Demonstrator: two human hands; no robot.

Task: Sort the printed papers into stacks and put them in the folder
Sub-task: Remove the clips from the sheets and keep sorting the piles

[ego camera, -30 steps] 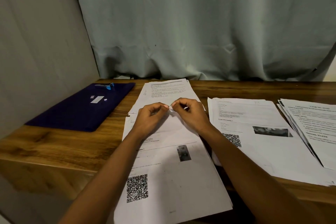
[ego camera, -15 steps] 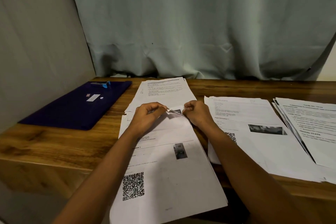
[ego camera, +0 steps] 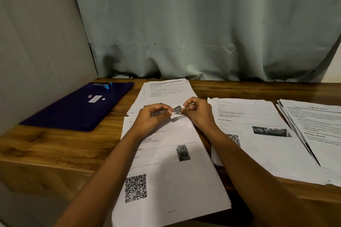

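1. Front paper stack point(ego camera: 166, 167), centre of frame on the bench point(ego camera: 55, 145), long axis running from bottom edge toward the curtain.
2. Far corner point(ego camera: 177, 109) lifted, pinched between left hand point(ego camera: 149, 120) and right hand point(ego camera: 198, 111); fingers closed on it.
3. Folder point(ego camera: 73, 108) upper left, nearer the left hand.
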